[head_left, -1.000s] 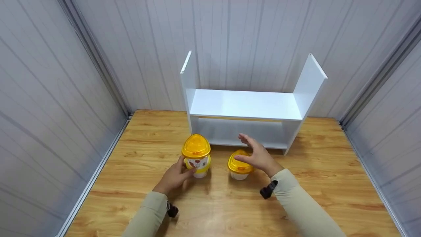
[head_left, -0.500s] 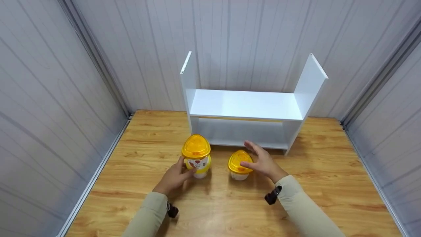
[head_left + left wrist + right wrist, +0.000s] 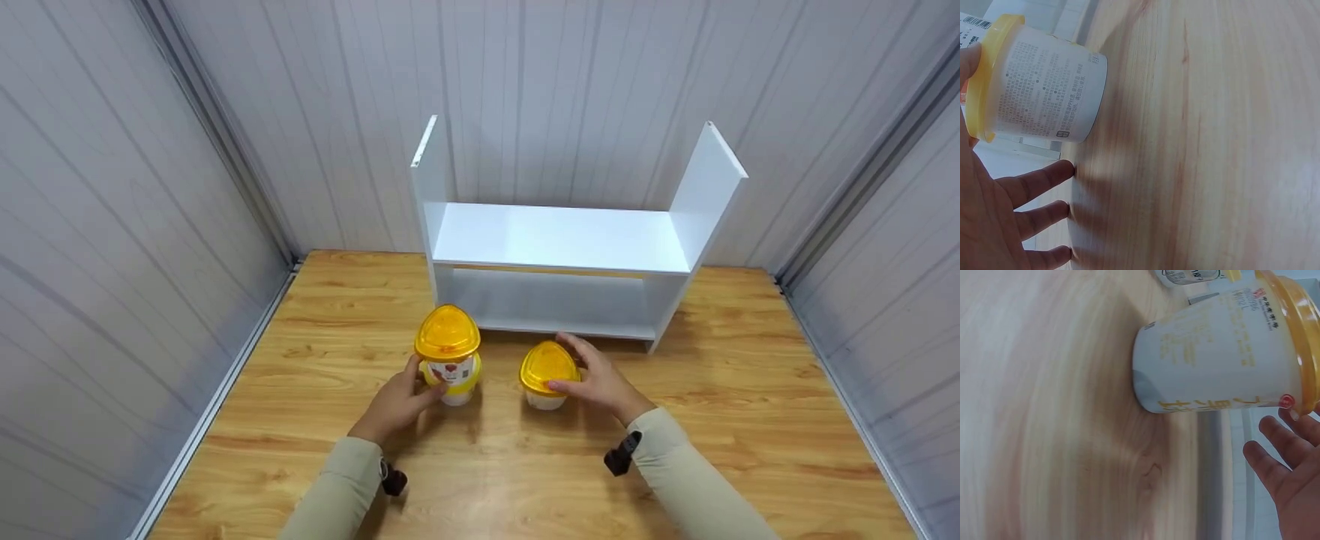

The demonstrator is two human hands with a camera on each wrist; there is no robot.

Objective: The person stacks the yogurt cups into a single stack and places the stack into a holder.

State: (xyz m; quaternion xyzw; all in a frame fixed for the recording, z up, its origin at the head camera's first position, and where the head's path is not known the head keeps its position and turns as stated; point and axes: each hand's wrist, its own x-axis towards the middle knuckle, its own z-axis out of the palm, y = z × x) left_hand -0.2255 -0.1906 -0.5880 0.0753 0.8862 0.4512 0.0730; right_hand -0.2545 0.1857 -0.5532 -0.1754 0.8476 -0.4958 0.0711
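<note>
On the wooden table two white tubs are stacked at the left, the upper one (image 3: 450, 371) under a translucent orange domed lid (image 3: 448, 334). My left hand (image 3: 397, 405) grips the stack at the yellow rim (image 3: 985, 84) of the lower tub (image 3: 1050, 87), its other fingers spread below. To the right stands a single white tub (image 3: 1213, 354) with a matching orange lid (image 3: 547, 366). My right hand (image 3: 606, 386) curves thumb and index finger round this lid's right side. Several other right fingers (image 3: 1275, 464) stay off the tub's wall. The lid hides part of the index finger.
Behind the tubs stands a white two-level shelf (image 3: 559, 236) with tall upright sides, its lower level (image 3: 555, 300) near the table. Wood-grained panels (image 3: 540, 90) wall in the table (image 3: 480, 480) at the back and both sides.
My right hand has come down and its fingers have closed in round the right tub's lid. The left hand, the stack and the shelf stay as they were.
</note>
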